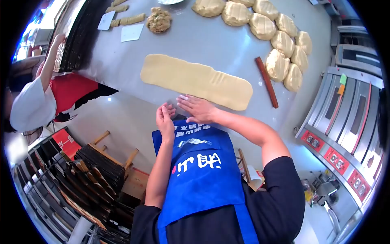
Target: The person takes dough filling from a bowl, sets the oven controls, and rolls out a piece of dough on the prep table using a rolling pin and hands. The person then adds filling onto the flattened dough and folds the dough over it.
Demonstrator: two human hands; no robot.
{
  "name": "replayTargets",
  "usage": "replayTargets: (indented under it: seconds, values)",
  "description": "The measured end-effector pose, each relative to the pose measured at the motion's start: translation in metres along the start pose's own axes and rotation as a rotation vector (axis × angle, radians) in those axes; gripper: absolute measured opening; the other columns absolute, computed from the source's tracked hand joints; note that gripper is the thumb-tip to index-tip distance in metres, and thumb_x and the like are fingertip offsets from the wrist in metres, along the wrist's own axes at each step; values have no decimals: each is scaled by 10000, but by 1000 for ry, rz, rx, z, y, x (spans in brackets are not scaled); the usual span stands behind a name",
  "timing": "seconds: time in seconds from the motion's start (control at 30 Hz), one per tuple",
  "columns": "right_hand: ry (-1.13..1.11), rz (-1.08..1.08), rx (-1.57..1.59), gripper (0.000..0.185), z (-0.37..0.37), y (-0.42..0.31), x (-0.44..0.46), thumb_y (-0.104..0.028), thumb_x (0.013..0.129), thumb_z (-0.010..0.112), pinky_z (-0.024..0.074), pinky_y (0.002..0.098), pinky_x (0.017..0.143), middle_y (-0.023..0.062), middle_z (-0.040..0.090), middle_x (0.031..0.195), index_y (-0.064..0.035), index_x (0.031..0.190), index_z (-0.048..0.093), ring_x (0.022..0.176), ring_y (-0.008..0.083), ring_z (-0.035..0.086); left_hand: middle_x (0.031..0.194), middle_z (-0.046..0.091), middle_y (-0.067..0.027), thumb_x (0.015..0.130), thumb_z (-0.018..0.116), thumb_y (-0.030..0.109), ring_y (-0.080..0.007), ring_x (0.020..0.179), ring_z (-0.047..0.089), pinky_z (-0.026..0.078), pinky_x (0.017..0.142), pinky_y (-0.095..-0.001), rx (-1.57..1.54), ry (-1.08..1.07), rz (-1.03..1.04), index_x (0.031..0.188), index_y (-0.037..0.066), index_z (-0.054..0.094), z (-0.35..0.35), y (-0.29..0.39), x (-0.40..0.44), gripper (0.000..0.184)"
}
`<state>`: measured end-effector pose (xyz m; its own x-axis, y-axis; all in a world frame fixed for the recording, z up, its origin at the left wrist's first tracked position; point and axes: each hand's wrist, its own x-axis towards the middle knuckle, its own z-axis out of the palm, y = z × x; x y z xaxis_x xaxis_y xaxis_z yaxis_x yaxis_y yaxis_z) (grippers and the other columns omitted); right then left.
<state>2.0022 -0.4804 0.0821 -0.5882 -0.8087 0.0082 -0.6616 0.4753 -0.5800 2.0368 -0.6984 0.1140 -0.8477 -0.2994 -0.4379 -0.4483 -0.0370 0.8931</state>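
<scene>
A long, flat sheet of rolled dough [195,81] lies on the metal worktable, with a few ripples toward its right part. My right hand [198,109] is held flat, fingers stretched out, by the sheet's near edge; whether it touches the dough I cannot tell. Just left of it, in front of my blue apron [199,162], my left hand [165,116] is raised with loosely bent fingers and nothing visible in it. A brown wooden rolling pin [266,83] rests to the right of the sheet.
Several dough lumps [277,65] sit at the back right. A crumbly mound [159,20], white scrapers [132,33] and thin dough strips [132,19] lie at the back left. Another person [34,101] stands left. Ovens [345,122] line the right; a tray rack [69,187] stands lower left.
</scene>
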Motion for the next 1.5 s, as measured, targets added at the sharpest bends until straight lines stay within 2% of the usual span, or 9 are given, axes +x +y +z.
replayTargets:
  seconds: [0.43, 0.53, 0.63, 0.7, 0.73, 0.8, 0.9, 1.4, 1.5]
  values:
    - [-46, -22, 8, 891, -17, 16, -123, -556, 1032, 582, 128, 457, 1380, 180, 265, 1777, 4, 1672, 316, 1672, 304, 187, 1151, 733, -122, 1190, 468, 250, -163, 992, 728, 592, 895, -308, 108, -188, 56, 1343, -13, 623, 52, 1, -8, 341]
    - [17, 24, 92, 852, -18, -8, -143, -520, 1040, 589, 160, 474, 1372, 200, 313, 1753, 16, 1655, 344, 1653, 331, 245, 1134, 744, -133, 1171, 518, 223, -214, 993, 738, 596, 912, -340, 256, -229, 192, 1337, -14, 629, 65, 4, -17, 310]
    - [164, 62, 86, 807, -34, -17, -173, -498, 1045, 595, 195, 502, 1357, 216, 368, 1723, 21, 1630, 392, 1633, 366, 287, 1240, 741, -182, 1103, 612, 155, -333, 1151, 723, 571, 1026, -426, 693, -355, 493, 1378, -15, 627, 89, 16, -25, 323]
    - [377, 504, -119, 802, -43, -20, -190, -491, 1048, 597, 204, 522, 1349, 215, 360, 1727, 16, 1633, 391, 1630, 375, 289, 1502, 616, -228, 1021, 689, 168, -386, 1451, 548, 420, 1227, -491, 905, -599, 913, 1502, -5, 558, 110, 19, -27, 527]
    - [378, 600, -143, 816, -39, -20, -197, -489, 1046, 603, 198, 540, 1348, 211, 345, 1735, 12, 1647, 371, 1630, 377, 287, 1502, 616, -228, 1021, 689, 168, -386, 1451, 548, 420, 1227, -491, 903, -595, 912, 1502, -5, 558, 122, 17, -30, 527]
    - [313, 604, -88, 830, -32, -19, -207, -493, 1041, 609, 192, 542, 1350, 210, 338, 1739, 7, 1655, 360, 1631, 382, 282, 1697, 421, -199, 1001, 702, 285, -327, 1624, 322, 225, 1342, -494, 1050, -824, 995, 1604, 14, 458, 145, 14, -34, 705]
    - [311, 612, -72, 845, -25, -19, -211, -503, 1032, 618, 192, 544, 1350, 212, 332, 1741, 2, 1658, 359, 1630, 388, 280, 1753, 328, -179, 1034, 648, 391, -321, 1653, 245, 153, 1363, -487, 1142, -1066, 1010, 1656, 25, 378, 156, 3, -33, 770]
    - [545, 810, -243, 855, -40, 13, -168, -556, 1096, 457, 169, 577, 1342, 324, 318, 1706, 116, 1615, 353, 1621, 452, 260, 1738, 362, -182, 1068, 609, 431, -326, 1649, 255, 154, 1361, -487, 1174, -715, 973, 1635, 5, 412, 138, 22, -34, 736]
    - [485, 878, -262, 885, -31, 20, -166, -586, 1103, 418, 159, 581, 1342, 339, 301, 1709, 133, 1613, 345, 1619, 458, 262, 1740, 349, -196, 1071, 616, 399, -331, 1651, 246, 156, 1360, -488, 1165, -843, 900, 1627, -8, 420, 117, 13, -21, 717]
